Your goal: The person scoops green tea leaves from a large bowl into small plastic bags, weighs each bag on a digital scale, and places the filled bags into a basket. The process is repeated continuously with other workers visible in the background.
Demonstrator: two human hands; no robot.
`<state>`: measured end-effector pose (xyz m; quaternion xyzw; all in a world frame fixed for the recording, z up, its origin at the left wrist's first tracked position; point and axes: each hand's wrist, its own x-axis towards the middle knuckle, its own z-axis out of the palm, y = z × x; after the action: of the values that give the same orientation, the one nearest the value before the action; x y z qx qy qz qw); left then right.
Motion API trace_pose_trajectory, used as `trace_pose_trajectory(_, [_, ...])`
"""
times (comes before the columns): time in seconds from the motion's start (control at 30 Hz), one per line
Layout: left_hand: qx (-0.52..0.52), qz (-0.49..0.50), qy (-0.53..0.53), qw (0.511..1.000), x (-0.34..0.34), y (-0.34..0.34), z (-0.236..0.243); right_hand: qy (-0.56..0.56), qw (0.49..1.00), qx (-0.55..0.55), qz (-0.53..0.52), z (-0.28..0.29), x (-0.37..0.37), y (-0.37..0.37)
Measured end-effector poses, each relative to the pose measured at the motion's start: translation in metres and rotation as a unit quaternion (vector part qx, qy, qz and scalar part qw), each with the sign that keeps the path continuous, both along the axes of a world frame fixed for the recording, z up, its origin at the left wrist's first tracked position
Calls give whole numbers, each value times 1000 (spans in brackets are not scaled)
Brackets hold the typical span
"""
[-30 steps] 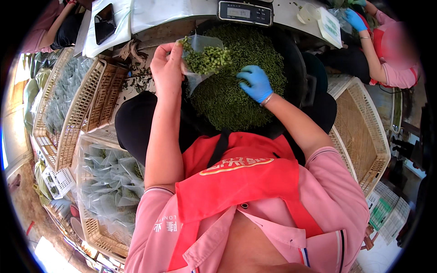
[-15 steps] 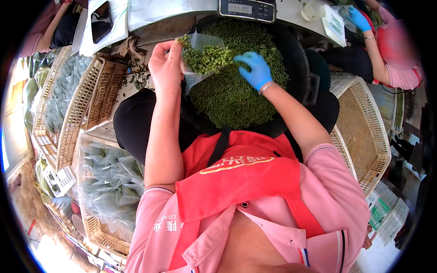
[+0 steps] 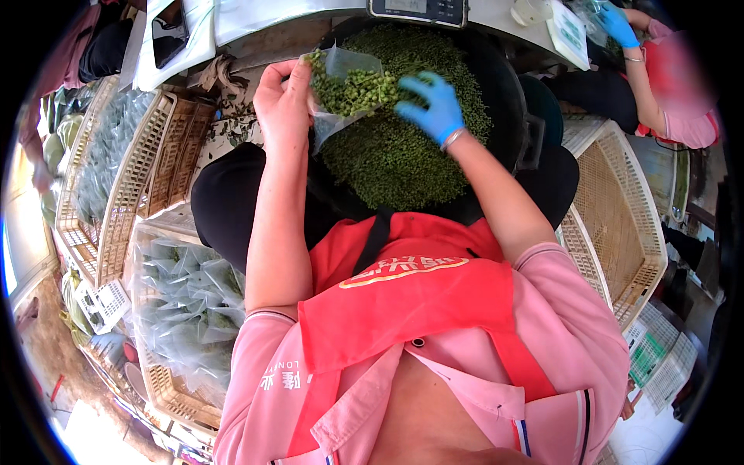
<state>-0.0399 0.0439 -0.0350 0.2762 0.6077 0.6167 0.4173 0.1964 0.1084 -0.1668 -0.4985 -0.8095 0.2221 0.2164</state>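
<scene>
My bare left hand point(image 3: 283, 105) is closed on the upper left of a clear plastic bag point(image 3: 339, 62) that holds sprigs of plump green berries point(image 3: 358, 91). My right hand point(image 3: 432, 108), in a blue glove, is beside the bag's right side, fingers apart and curved toward the berries, with nothing visible in its grip. Beneath both lies a heap of small dark green berries point(image 3: 395, 170) in a large black tub point(image 3: 504, 124) between my legs.
A scale point(image 3: 418, 9) and phone point(image 3: 169, 39) rest on the metal worktop point(image 3: 287, 15). Crates of filled bags point(image 3: 186, 310) stand at left; plastic crates point(image 3: 620, 217) at right. Co-workers are at both sides: a gloved hand point(image 3: 618, 25) upper right, an arm point(image 3: 35, 155) far left.
My right hand has moved up from the heap to the bag's right side; my left hand has shifted slightly upward with the bag. The left co-worker's arm has swung down beside the crates.
</scene>
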Motion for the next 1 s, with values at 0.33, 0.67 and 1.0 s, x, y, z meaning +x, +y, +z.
trace_pose_trajectory(0.33, [20,-17,-20,999,-1,-1,2,128,984,124,3,-4,37,-18])
trace_pose_trajectory(0.67, [34,-1,-25,999,-12,-5,2,77,985,64,-139,-30,38,-36])
trace_pose_trajectory(1.0, [32,2,-11,999,-13,-7,2,-83,991,89,57,4,-53,10])
